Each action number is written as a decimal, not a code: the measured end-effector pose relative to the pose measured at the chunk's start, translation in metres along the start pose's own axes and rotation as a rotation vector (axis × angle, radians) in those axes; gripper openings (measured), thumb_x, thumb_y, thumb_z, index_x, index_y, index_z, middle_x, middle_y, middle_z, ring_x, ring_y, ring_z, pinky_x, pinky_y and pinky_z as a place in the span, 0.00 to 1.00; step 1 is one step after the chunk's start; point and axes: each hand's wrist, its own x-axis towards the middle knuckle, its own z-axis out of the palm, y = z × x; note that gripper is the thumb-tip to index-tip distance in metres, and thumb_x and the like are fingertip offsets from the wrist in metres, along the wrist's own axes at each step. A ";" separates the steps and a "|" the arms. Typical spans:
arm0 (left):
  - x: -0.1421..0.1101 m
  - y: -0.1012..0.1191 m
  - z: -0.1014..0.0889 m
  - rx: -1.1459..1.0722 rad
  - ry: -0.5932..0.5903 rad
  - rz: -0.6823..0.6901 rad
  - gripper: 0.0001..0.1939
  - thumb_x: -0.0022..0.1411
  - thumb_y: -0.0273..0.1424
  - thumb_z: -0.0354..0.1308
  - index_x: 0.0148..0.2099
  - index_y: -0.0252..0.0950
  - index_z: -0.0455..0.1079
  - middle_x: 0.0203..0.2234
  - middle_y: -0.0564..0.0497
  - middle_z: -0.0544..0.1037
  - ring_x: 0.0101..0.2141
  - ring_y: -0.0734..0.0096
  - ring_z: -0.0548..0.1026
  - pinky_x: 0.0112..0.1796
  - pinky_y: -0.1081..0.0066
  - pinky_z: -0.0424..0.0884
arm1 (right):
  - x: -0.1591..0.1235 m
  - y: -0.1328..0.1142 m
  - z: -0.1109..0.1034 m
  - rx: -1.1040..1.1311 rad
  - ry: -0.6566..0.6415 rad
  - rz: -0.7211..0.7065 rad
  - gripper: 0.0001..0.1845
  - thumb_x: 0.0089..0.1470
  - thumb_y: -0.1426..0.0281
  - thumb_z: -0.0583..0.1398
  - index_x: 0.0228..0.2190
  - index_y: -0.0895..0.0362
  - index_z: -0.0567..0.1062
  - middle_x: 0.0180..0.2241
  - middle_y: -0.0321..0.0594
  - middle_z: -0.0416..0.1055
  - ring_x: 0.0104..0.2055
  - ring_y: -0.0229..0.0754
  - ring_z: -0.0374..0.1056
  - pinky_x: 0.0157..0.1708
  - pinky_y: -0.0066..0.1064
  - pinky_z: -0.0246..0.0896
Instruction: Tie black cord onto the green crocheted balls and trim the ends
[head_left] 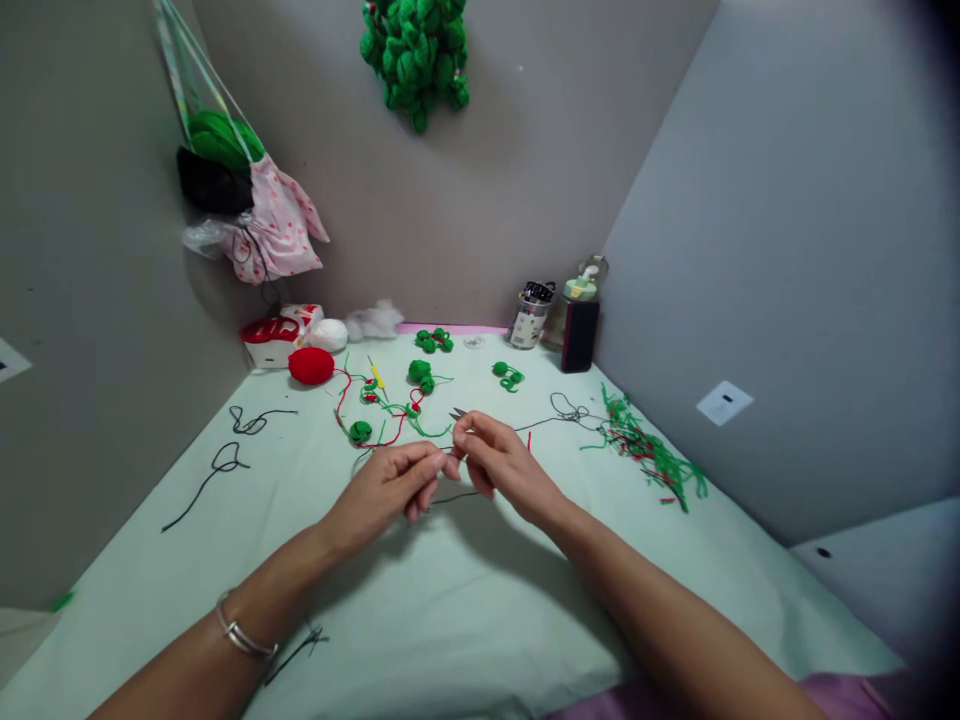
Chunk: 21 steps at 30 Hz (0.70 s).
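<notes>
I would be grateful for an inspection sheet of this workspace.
Surface: pale green cloth, creased near the person.
Job's things: dark cord at the hands; red yarn ball and green pieces beyond.
Clutter: green, red and dark thread scraps heaped at right; loose black cords at left.
Hands: left and right together, fingertips pinched, apparently on the dark cord.
Cables: nothing seen that is plainly one.
Surroundings: grey walls; pink bag hanging at left.

Pale green cloth [450,600], red yarn ball [311,366], green thread scraps [652,450]

Fuzzy red yarn ball [311,366], matt.
</notes>
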 end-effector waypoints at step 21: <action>0.000 -0.006 0.001 -0.055 0.293 0.181 0.15 0.70 0.36 0.53 0.53 0.37 0.75 0.30 0.52 0.71 0.32 0.73 0.69 0.40 0.71 0.68 | 0.000 0.003 -0.006 0.005 0.128 -0.138 0.14 0.56 0.59 0.64 0.32 0.58 0.76 0.22 0.36 0.72 0.25 0.35 0.64 0.29 0.28 0.61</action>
